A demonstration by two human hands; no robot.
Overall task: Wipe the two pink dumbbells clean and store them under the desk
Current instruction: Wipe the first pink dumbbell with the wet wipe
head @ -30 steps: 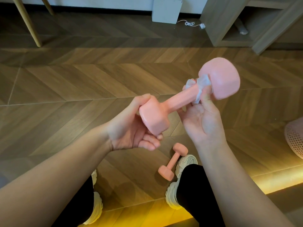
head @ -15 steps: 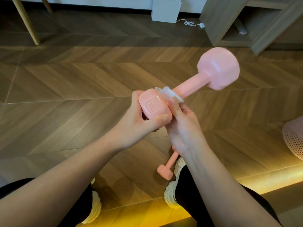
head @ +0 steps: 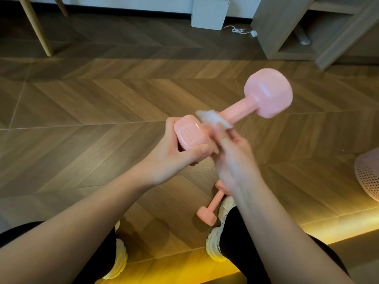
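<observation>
Left hand (head: 171,158) gripping dumbbell (head: 266,96), right hand (head: 232,160) pinching wipe (head: 209,118), second dumbbell (head: 206,216)

Floor (head: 98,103): brown wood-look planks laid in a chevron pattern with pale seams running across, and a warm yellow glow (head: 320,224) along its near edge at lower right. Far side — a white wall (head: 127,2) above a dark skirting strip, with a white box (head: 209,14) standing against it and a white cable (head: 239,29) coiled on the floor just beside. Two pale wooden legs (head: 34,27) at upper left; a grey wood-grain shelf unit (head: 285,29) at upper right, its lower compartment open.
</observation>
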